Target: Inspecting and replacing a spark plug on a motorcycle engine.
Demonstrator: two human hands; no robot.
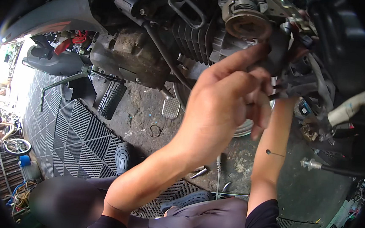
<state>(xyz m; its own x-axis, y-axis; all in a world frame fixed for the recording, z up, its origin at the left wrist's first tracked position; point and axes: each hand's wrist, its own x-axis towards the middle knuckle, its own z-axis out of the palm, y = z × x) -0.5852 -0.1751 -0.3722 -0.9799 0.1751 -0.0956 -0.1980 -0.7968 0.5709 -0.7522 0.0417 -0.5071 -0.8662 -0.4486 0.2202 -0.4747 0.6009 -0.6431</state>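
My left hand (230, 92) reaches up to the engine of a motorcycle, its index finger stretched to just below a brownish round disc (248, 26) with a spring above it. The other fingers are loosely bent and apart, slightly smeared by motion, and I see nothing held in them. Behind it, my right forearm (271, 150) rises into the dark parts and hoses beside the engine. My right hand is mostly hidden there, so what it touches does not show. Left of my left hand are the finned cylinder (192, 40) and the dirty engine casing (129, 55).
A black cable (343, 171) with a silver threaded end hangs at right, below a pale sleeve-like tube (347, 109). On the floor lie a long metal tool (218, 176) and grated mats (71, 136). A rubber-covered pedal (110, 100) juts out at left.
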